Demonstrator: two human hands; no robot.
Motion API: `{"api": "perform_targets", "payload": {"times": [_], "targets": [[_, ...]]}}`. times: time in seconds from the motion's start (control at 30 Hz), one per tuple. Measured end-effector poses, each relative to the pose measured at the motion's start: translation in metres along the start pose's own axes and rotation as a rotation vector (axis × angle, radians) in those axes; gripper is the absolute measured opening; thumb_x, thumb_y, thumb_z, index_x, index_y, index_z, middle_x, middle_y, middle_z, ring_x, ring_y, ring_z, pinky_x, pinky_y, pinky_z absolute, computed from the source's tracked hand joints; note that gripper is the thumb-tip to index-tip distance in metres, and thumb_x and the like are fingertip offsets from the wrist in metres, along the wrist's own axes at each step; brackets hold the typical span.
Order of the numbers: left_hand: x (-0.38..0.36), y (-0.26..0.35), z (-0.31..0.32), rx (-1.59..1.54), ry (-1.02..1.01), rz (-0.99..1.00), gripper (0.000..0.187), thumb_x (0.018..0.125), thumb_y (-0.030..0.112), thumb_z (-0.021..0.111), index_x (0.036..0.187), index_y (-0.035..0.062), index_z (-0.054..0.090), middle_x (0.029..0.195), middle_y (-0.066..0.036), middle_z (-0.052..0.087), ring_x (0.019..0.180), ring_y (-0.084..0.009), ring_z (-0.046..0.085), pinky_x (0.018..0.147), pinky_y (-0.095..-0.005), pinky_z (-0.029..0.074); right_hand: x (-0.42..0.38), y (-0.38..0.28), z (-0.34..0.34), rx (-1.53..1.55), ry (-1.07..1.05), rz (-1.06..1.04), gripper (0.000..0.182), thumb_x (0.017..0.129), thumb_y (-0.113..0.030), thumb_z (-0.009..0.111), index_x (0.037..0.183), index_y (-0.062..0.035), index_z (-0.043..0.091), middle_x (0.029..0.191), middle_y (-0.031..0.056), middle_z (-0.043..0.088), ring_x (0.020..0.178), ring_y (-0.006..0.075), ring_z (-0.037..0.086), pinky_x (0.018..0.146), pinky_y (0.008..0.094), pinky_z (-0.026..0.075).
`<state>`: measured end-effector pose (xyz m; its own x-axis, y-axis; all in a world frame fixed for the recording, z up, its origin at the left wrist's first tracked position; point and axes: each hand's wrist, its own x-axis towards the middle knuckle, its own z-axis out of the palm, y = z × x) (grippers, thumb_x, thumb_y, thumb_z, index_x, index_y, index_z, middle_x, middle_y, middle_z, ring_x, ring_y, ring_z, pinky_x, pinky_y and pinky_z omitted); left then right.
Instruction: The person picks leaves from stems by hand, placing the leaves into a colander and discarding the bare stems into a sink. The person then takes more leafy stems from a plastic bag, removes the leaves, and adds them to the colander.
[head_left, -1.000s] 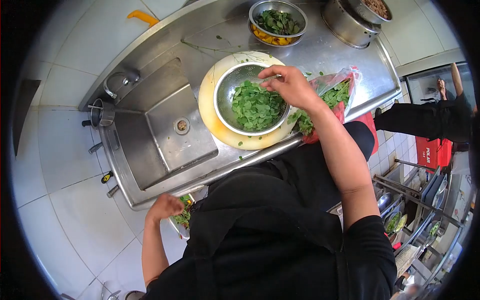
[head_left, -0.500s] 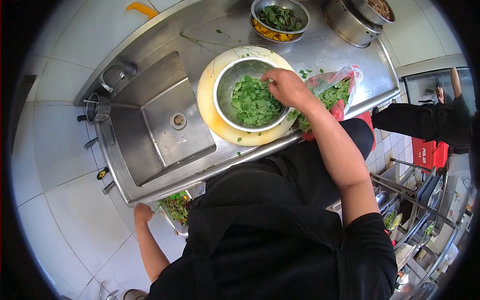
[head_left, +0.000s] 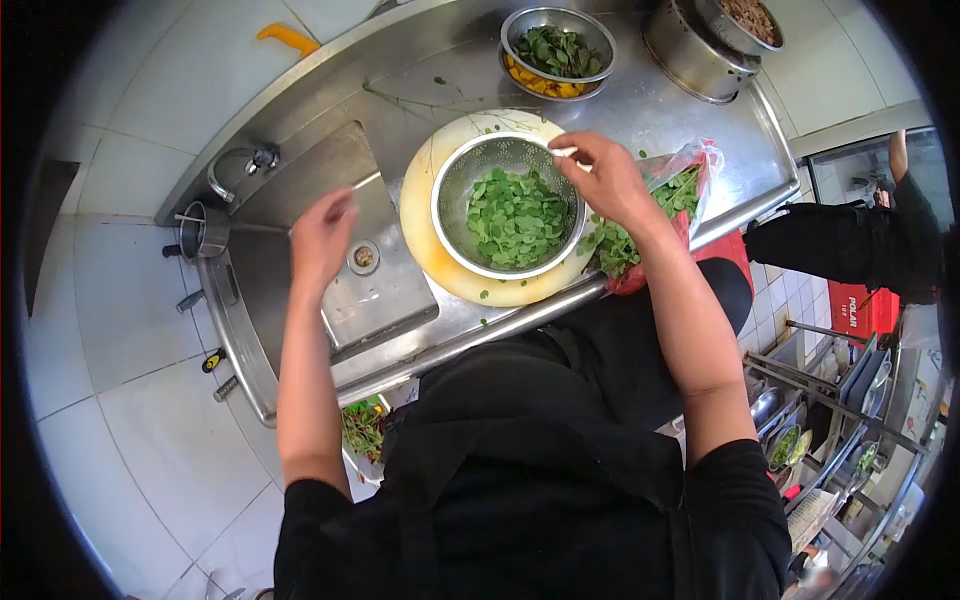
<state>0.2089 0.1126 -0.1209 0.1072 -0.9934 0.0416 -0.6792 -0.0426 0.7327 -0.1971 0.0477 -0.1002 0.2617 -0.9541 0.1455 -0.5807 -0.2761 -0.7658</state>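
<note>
A white-rimmed colander (head_left: 447, 235) holds loose green leaves (head_left: 515, 218) and stands on a round yellowish board (head_left: 425, 255). My right hand (head_left: 605, 178) is at the colander's upper right edge, with the rim between its thumb and forefinger. Over the sink (head_left: 390, 310), left of the colander, my left hand (head_left: 322, 235) is empty, its fingers loosely bent and apart. Beside my right forearm lies a plastic bag (head_left: 708, 165) with leafy stems (head_left: 615, 248) coming out of it.
Behind the board stand a bowl of dark leaves (head_left: 555, 52) over one of yellow pieces (head_left: 550, 88), and a metal pot (head_left: 690, 60). Thin stems (head_left: 410, 100) lie nearby. A faucet (head_left: 235, 165) is at left. Another person (head_left: 850, 240) stands at the far right.
My left hand has risen from below the sink's front edge to over the basin. My right hand has left the leaves and moved slightly right and up, onto the colander's rim.
</note>
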Motion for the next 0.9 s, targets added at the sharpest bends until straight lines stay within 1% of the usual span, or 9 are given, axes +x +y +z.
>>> {"api": "perform_targets", "payload": {"times": [0.1,0.17,0.3,0.43,0.5,0.7,0.77,0.87,0.9], "targets": [[0.095,-0.013,0.067,-0.074,-0.140,0.039,0.044,0.089,0.016,0.070,0.132,0.0086,0.063,0.107,-0.014,0.074,0.096,-0.0249,0.073,0.087,-0.0347,0.056,-0.013,-0.004,-0.010,-0.065,-0.051,0.021,0.022,0.091,-0.019,0.067,0.108,-0.0060,0.072,0.105,0.0176,0.071,0.089,0.0329,0.068,0.081,0.0410,0.053],[0.146,-0.008,0.101,0.061,-0.200,0.035,0.052,0.087,0.014,0.067,0.138,0.0107,0.058,0.114,-0.017,0.072,0.102,-0.0285,0.071,0.091,-0.0373,0.055,-0.021,-0.005,-0.017,-0.096,-0.077,0.012,0.022,0.090,-0.018,0.067,0.108,-0.0056,0.072,0.102,0.0186,0.071,0.091,0.0362,0.067,0.081,0.0424,0.053],[0.212,-0.024,0.153,0.407,-0.185,0.093,0.054,0.086,0.011,0.062,0.140,0.0122,0.057,0.121,-0.018,0.069,0.109,-0.0319,0.068,0.095,-0.0405,0.053,-0.039,-0.002,-0.033,-0.117,-0.049,-0.031,0.024,0.091,-0.017,0.068,0.109,-0.0007,0.070,0.102,0.0194,0.070,0.085,0.0336,0.068,0.077,0.0394,0.054],[0.249,-0.046,0.161,0.558,-0.436,0.147,0.046,0.087,0.015,0.061,0.133,0.0125,0.062,0.123,-0.018,0.068,0.112,-0.0360,0.065,0.095,-0.0445,0.053,-0.054,0.004,-0.052,-0.155,-0.012,0.126,0.022,0.091,-0.018,0.067,0.107,-0.0031,0.072,0.103,0.0187,0.071,0.097,0.0381,0.067,0.085,0.0444,0.053],[0.242,-0.046,0.157,0.635,-0.513,0.154,0.042,0.087,0.016,0.061,0.129,0.0125,0.064,0.120,-0.018,0.069,0.110,-0.0370,0.065,0.094,-0.0453,0.053,-0.064,0.016,-0.058,-0.194,0.075,0.082,0.022,0.092,-0.019,0.066,0.107,-0.0032,0.072,0.105,0.0179,0.071,0.097,0.0380,0.067,0.085,0.0443,0.053],[0.180,0.007,0.099,0.556,-0.212,0.175,0.026,0.093,0.028,0.064,0.110,0.0097,0.070,0.102,-0.019,0.071,0.097,-0.0394,0.067,0.081,-0.0490,0.054,-0.068,0.008,-0.087,-0.189,0.159,0.174,0.021,0.092,-0.017,0.065,0.107,-0.0019,0.071,0.105,0.0195,0.070,0.098,0.0379,0.067,0.086,0.0435,0.053],[0.144,0.016,0.067,0.662,-0.084,0.322,0.025,0.095,0.030,0.062,0.098,0.0061,0.068,0.097,-0.019,0.070,0.094,-0.0400,0.067,0.077,-0.0501,0.053,-0.065,0.002,-0.090,-0.140,0.224,0.148,0.020,0.092,-0.015,0.066,0.106,-0.0010,0.070,0.102,0.0202,0.070,0.095,0.0383,0.067,0.083,0.0427,0.053],[0.082,0.023,0.011,0.828,-0.097,0.190,0.025,0.096,0.029,0.063,0.092,0.0047,0.065,0.092,-0.018,0.069,0.088,-0.0411,0.066,0.075,-0.0514,0.052,-0.056,0.001,-0.091,-0.122,0.234,0.127,0.020,0.092,-0.016,0.067,0.106,-0.0008,0.070,0.099,0.0200,0.070,0.091,0.0380,0.067,0.082,0.0415,0.053],[0.060,0.022,-0.008,0.823,-0.079,0.203,0.024,0.095,0.029,0.064,0.091,0.0047,0.064,0.091,-0.018,0.069,0.086,-0.0416,0.066,0.074,-0.0521,0.051,-0.052,0.000,-0.090,-0.109,0.228,0.127,0.021,0.092,-0.017,0.068,0.106,-0.0008,0.071,0.097,0.0177,0.071,0.086,0.0333,0.069,0.080,0.0382,0.053]]}}
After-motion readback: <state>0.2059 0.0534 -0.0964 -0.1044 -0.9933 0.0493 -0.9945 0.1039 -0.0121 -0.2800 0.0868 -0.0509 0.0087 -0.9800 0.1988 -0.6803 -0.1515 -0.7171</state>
